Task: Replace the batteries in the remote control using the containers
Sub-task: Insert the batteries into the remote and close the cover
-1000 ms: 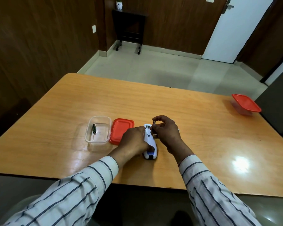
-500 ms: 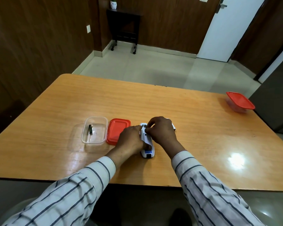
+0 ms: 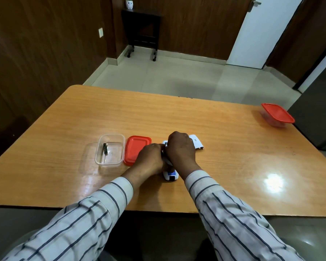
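A: Remote (image 3: 170, 175) lies on table (image 3: 224, 132), long axis running away from person, under both hands.
B: Grip?
A: Left hand (image 3: 151, 157) wraps its left side; right hand (image 3: 180, 147) curled over far end. Fingertips hidden, can't tell if battery's pinched.
B: Around it?
A: Cover (image 3: 197, 144) just right of remote; red lid (image 3: 136, 148), then open container (image 3: 110, 149) w/ one battery (image 3: 105, 148), to its left.

**Striped shirt, 2 bare hands**

Person wears a long-sleeved shirt, pale off-white w/ thin dark navy stripes set well apart. Left sleeve (image 3: 79, 221) and right sleeve (image 3: 231, 217) both have buttoned-looking cuffs at the wrist, stripes running across the cuff, lengthwise up the arm. Fabric creased, loose. Left hand (image 3: 149, 159) and right hand (image 3: 180, 147) bare; rings, watch: can't tell.
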